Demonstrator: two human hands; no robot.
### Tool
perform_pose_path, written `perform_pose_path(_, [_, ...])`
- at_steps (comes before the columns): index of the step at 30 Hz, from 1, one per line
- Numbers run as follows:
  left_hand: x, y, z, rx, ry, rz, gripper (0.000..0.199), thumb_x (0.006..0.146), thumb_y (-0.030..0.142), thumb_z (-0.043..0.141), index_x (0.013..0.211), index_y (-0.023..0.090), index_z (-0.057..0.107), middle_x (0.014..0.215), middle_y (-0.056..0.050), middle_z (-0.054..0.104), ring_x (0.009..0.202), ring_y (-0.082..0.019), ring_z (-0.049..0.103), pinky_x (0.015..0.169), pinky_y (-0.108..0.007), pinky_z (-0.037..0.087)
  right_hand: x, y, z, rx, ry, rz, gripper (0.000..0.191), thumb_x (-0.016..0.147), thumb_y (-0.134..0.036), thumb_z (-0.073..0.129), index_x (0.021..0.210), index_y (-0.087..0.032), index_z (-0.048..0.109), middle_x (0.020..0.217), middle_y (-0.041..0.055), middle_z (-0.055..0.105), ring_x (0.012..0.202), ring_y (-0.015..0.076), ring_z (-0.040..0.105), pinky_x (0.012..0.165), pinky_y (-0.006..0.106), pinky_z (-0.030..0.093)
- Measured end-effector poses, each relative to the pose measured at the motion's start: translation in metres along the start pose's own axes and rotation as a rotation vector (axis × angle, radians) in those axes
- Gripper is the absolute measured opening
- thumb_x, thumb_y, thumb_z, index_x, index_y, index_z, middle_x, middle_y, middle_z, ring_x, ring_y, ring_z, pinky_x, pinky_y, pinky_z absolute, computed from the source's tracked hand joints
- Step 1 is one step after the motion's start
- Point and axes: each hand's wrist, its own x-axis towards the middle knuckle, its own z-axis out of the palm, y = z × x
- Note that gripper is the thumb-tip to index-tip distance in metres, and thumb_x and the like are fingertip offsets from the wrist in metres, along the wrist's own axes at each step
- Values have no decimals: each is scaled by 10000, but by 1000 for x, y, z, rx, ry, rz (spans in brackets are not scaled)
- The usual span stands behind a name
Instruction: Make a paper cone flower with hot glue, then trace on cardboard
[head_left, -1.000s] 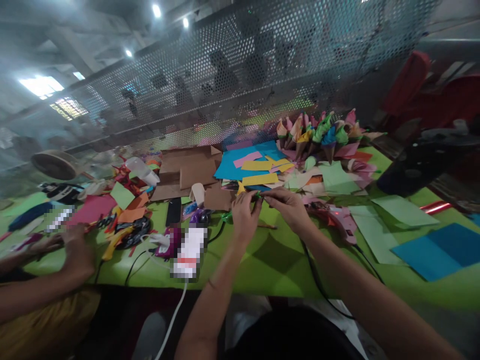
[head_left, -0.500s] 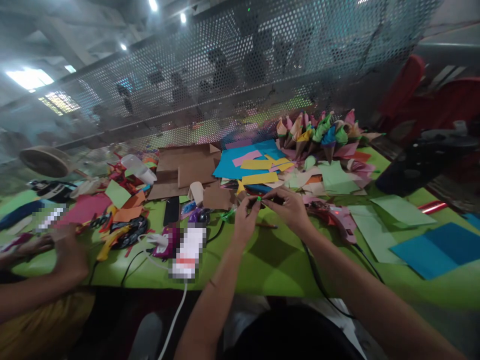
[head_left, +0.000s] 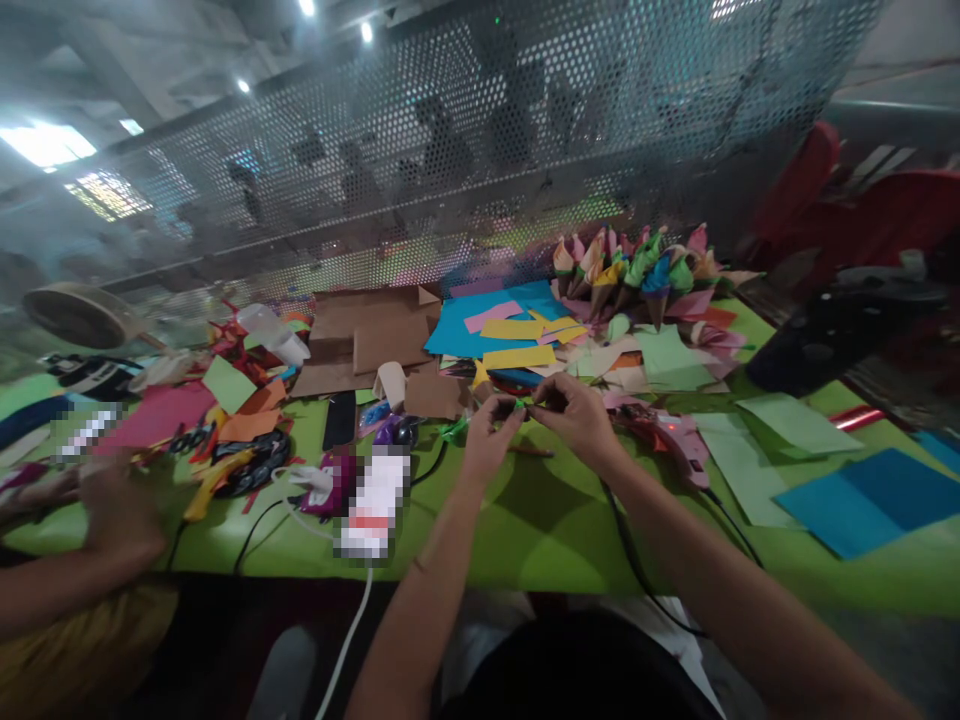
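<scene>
fingers, left hand (head_left: pixel 489 438): thumb and forefinger nearly closed, pinching a small green piece (head_left: pixel 519 404); other fingers curled in. fingers, right hand (head_left: pixel 576 420): thumb and forefinger drawn to a narrow pinch at the piece's right side; whether they grip it or hover just beside it, cannot tell. location of piece: between the two sets of fingertips, above the green table (head_left: pixel 525 545).

item, pencil (head_left: pixel 534 453): on the table, just below the hands.
item, pink glue gun (head_left: pixel 684 448): right of the right hand, small red light showing, dark cord trailing.
item, yellow strips (head_left: pixel 517 356): beyond the hands, some over a blue sheet (head_left: pixel 459 325).
item, cluster of paper cones (head_left: pixel 645 275): back of the table, multicoloured swirled tops.
item, brown paper (head_left: pixel 390 340): back, left of the blue sheet.
item, black phone (head_left: pixel 340 420): flat, left of the left hand.
item, yellow glue gun (head_left: pixel 219 484): farther left, near a co-worker's hand (head_left: pixel 120 505), which is blurred.
</scene>
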Motion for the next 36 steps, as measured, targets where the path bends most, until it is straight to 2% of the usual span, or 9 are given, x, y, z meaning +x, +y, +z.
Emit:
perform_pose_path(4, [1, 1, -1, -67, 28, -16, 343, 780, 510, 725, 851, 183, 650, 783, -9, 658, 763, -145, 607, 754, -279, 492, 2, 3, 0, 171, -69, 137, 241, 666, -377, 758, 756, -210, 609, 693, -8, 594, 599, 137, 490, 560, 272, 377])
perform_pose_path(7, [3, 1, -2, -122, 51, -49, 375, 769, 545, 728, 850, 186, 659, 766, -12, 674, 758, -152, 632, 772, -298, 510, 3, 4, -1, 250, -76, 174, 298, 676, -433, 774, 820, -205, 648, 732, 0, 621, 643, 145, 519, 595, 278, 416])
perform_pose_path(11, [5, -1, -1, -203, 44, -103, 423, 711, 560, 771, 867, 175, 692, 754, -19, 695, 720, -148, 642, 753, -299, 516, 1, 1, -3, 193, -61, 108, 229, 772, -411, 710, 882, -210, 707, 779, 24, 652, 709, 174, 578, 657, 307, 467])
perform_pose_path(15, [5, -3, 1, -228, 59, -130, 421, 691, 542, 789, 868, 167, 718, 750, -24, 701, 696, -141, 629, 727, -294, 516, -1, -4, -2, 13, -51, -68, 166, 822, -342, 663, 918, -249, 761, 907, 64, 691, 840, 222, 640, 747, 355, 524])
perform_pose_path(18, [4, -2, 1, -241, 96, -135, 416, 706, 545, 775, 867, 166, 718, 766, -27, 703, 718, -144, 630, 729, -288, 516, -3, -5, 1, -124, -37, -178, 201, 860, -284, 605, 964, -274, 777, 951, 82, 701, 918, 248, 655, 794, 378, 546])
perform_pose_path(23, [3, -1, 0, -248, 151, -115, 414, 689, 535, 793, 848, 169, 686, 779, -3, 667, 715, -117, 595, 693, -243, 490, -6, 0, 4, -276, -53, -280, 255, 895, -250, 559, 1026, -272, 776, 978, 96, 705, 930, 254, 658, 793, 380, 558])
perform_pose_path(26, [3, 1, 0, -257, 149, -119, 407, 692, 529, 793, 847, 171, 676, 773, -1, 653, 712, -116, 590, 702, -247, 491, -6, 2, 3, -285, -64, -296, 253, 899, -243, 557, 1019, -265, 778, 979, 103, 705, 922, 255, 660, 787, 382, 559])
perform_pose_path(36, [2, 4, -1, -165, 159, -60, 320, 750, 478, 742, 830, 185, 642, 763, 4, 638, 727, -128, 591, 705, -253, 498, -6, -1, 4, -176, -107, -214, 203, 879, -294, 602, 977, -271, 779, 966, 90, 708, 913, 251, 661, 803, 388, 557])
